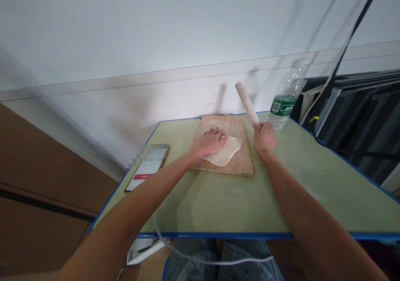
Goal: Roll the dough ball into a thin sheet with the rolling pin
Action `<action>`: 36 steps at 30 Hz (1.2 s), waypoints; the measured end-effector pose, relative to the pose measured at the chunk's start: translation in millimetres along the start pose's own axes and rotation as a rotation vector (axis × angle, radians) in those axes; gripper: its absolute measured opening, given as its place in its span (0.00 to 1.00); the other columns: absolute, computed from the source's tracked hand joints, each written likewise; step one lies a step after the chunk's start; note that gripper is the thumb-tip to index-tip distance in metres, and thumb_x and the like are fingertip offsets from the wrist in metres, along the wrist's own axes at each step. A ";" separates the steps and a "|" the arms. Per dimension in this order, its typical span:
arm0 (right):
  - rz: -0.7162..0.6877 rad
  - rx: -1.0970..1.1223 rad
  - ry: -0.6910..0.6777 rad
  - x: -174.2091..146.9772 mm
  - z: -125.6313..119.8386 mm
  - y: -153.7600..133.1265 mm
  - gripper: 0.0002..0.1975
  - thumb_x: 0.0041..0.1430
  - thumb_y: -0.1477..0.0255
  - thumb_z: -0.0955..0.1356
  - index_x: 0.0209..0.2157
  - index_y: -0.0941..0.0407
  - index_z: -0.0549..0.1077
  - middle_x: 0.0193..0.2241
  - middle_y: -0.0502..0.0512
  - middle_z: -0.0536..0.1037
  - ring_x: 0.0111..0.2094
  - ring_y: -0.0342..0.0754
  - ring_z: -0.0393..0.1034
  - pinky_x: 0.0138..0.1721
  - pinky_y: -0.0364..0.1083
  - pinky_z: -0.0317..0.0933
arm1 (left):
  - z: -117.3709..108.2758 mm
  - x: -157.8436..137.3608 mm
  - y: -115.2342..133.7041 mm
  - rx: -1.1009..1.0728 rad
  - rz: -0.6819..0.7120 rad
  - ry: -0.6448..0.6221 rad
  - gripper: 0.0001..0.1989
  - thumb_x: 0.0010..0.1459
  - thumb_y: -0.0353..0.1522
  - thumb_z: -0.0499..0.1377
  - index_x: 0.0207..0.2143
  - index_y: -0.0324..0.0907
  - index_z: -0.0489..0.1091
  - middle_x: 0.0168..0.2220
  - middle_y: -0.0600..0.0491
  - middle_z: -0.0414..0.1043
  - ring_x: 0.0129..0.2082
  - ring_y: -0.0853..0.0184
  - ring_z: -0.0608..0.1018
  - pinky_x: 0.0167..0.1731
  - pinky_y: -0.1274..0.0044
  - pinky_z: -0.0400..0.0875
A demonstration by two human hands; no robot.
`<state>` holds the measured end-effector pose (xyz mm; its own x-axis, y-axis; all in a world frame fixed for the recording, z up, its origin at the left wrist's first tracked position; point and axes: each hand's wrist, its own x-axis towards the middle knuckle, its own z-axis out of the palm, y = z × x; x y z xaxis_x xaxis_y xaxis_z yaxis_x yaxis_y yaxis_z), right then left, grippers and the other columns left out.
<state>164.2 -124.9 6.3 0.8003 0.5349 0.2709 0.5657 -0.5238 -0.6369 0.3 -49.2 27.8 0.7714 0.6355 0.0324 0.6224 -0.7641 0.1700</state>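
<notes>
A thin flattened sheet of dough (228, 151) lies on a wooden board (231, 170) dusted with flour. My left hand (213, 141) rests palm down over the dough's left part, its fingers spread and reaching onto the board. To the right of the board, my right hand (265, 138) grips one end of a rolling pin (247, 102). The pin is raised at a slant, its far end pointing up and to the left, apart from the dough. My left hand hides part of the dough's edge.
A green-labelled water bottle (283, 106) stands near the back right of the pale green table (218, 206). On the left lies a phone (146, 168) with a timer on its screen. A wall (175, 97) rises behind the table. A white cable (200, 260) hangs below the front edge.
</notes>
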 end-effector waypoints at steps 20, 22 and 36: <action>-0.036 0.074 0.051 3.2 4.1 2.4 0.16 0.66 0.64 0.56 0.45 0.59 0.68 0.46 0.65 0.72 0.44 0.56 0.69 0.38 0.50 0.60 | -18.5 49.1 -24.8 -0.410 0.287 -0.042 0.06 0.50 0.30 0.60 0.24 0.36 0.73 0.22 0.56 0.71 0.25 0.72 0.69 0.27 0.80 0.59; -0.042 0.074 0.050 3.5 4.3 1.5 0.16 0.66 0.64 0.56 0.45 0.59 0.68 0.46 0.65 0.72 0.44 0.56 0.69 0.38 0.50 0.60 | -27.2 56.5 -23.9 -0.396 0.304 -0.105 0.05 0.49 0.28 0.61 0.24 0.35 0.73 0.22 0.56 0.71 0.24 0.72 0.69 0.27 0.80 0.60; -0.079 0.071 0.048 5.5 6.7 2.2 0.15 0.65 0.64 0.56 0.42 0.58 0.67 0.44 0.65 0.71 0.41 0.55 0.69 0.34 0.49 0.59 | 15.2 11.1 17.0 0.184 0.095 0.161 0.24 0.67 0.39 0.40 0.59 0.37 0.60 0.61 0.41 0.60 0.62 0.56 0.62 0.58 0.64 0.57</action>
<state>168.5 -118.7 1.6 0.7630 0.5397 0.3557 0.6135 -0.4317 -0.6612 21.5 -56.8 16.2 0.8056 0.5581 0.1988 0.5731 -0.8191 -0.0227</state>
